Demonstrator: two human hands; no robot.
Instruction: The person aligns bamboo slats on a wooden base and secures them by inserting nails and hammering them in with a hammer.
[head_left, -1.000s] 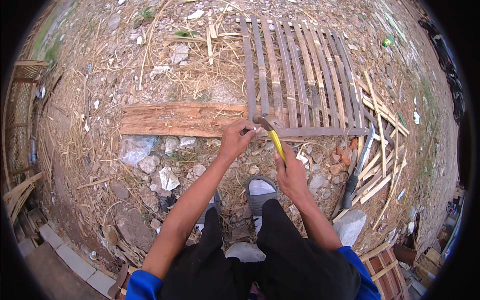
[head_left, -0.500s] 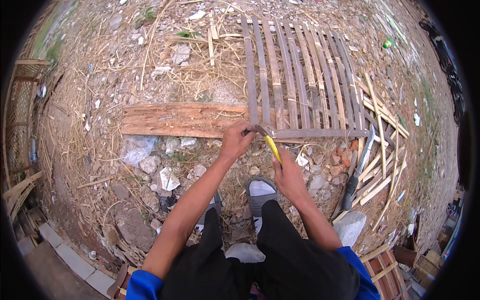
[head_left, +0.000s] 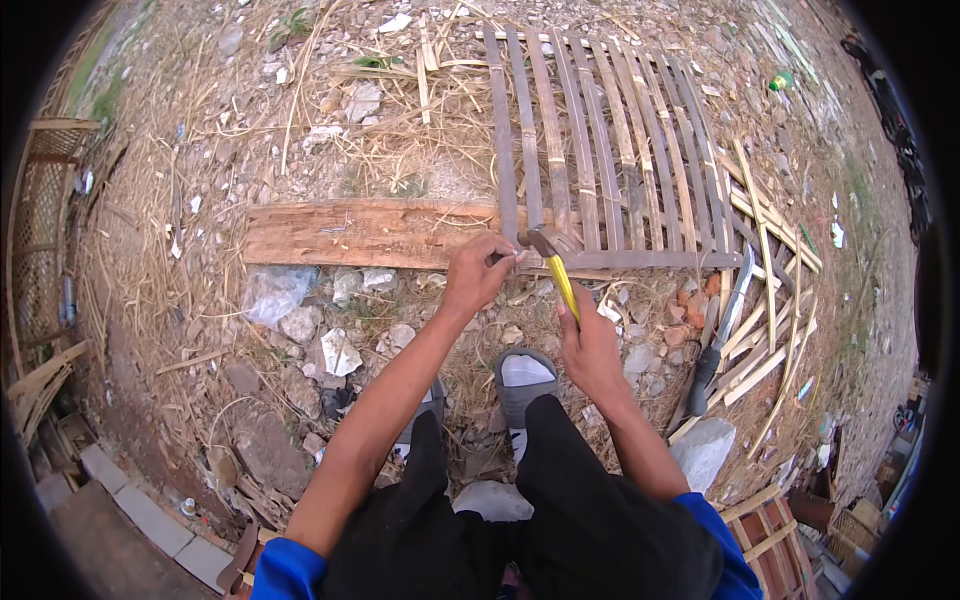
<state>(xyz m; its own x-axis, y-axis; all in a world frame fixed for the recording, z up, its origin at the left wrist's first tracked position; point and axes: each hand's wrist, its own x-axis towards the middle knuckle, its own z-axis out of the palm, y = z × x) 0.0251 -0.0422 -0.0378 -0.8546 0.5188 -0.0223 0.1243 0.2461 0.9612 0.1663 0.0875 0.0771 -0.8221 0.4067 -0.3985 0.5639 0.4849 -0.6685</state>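
Note:
My right hand (head_left: 595,350) is wrapped round the yellow handle of a hammer (head_left: 560,275). The hammer's dark head hangs over the near left corner of a slatted bamboo panel (head_left: 585,150). Close beside that head, the fingers of my left hand (head_left: 480,272) are pinched together at the same corner. Whatever they hold, if anything, is too small to make out. Under this corner lies a long, worn wooden plank (head_left: 340,235) that stretches off to the left.
Right of the panel, a long knife (head_left: 722,340) with a black handle lies beside a heap of split bamboo strips (head_left: 765,330). A clear plastic bag (head_left: 275,297), stones and broken bricks (head_left: 690,305) litter the ground. A green bottle (head_left: 780,82) lies at the far right.
The hammer and my right hand have shifted slightly right and toward me, and its head has turned. My left hand stays at the panel's corner, fingers still pinched.

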